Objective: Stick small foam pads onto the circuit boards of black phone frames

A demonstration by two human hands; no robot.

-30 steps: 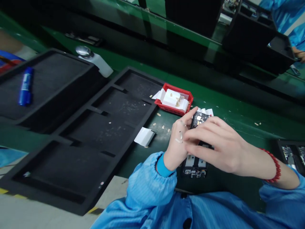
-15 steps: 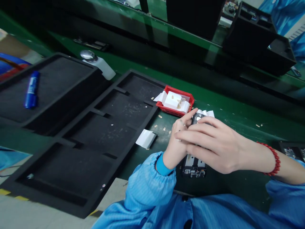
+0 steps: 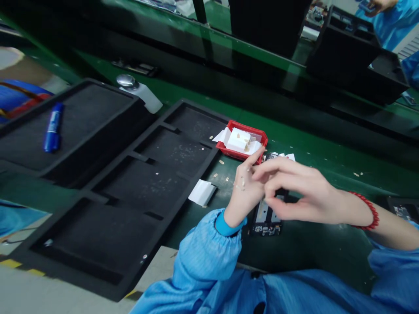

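Note:
My left hand is over the upper left of an opened phone, its index finger stretched toward the red bin. Several small pale pieces sit on the skin of this hand. The right hand crosses above the phone, thumb and fingers pinched close together against the left hand's fingers. Whatever is in that pinch is too small to make out. Both hands cover the phone's middle; bare circuit parts show at its near end. White paper strips lie beyond it.
A long black compartment tray fills the left side. Behind it stand a black box with a blue marker on top and a white bottle. A folded white paper and tan scraps lie nearby. A co-worker's hand shows top right.
My right hand's fingers have drawn in from spread out to a pinch, uncovering more small pieces on my left hand. The view has shifted slightly. A co-worker's hand has appeared.

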